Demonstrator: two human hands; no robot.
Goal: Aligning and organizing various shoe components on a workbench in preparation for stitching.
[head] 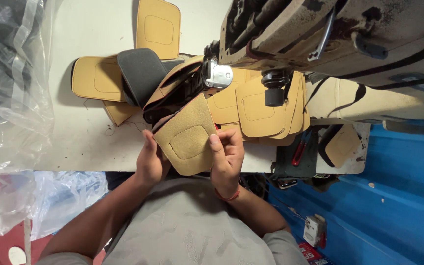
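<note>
Looking down from the head camera, both hands grip one tan suede shoe-upper piece (186, 137) with a stitched rounded patch, held just over the near edge of the white worktable (79, 142). The left hand (150, 159) pinches its left edge, fingers curled behind; the right hand (227, 156) clamps its right edge, thumb on the face. Just beyond it lies a black-edged tan piece (172, 88) under the metal presser foot (217, 76) of the sewing machine (330, 34). A stack of tan pieces (266, 105) sits to the right, and crumpled clear plastic (11, 98) lies at the left.
</note>
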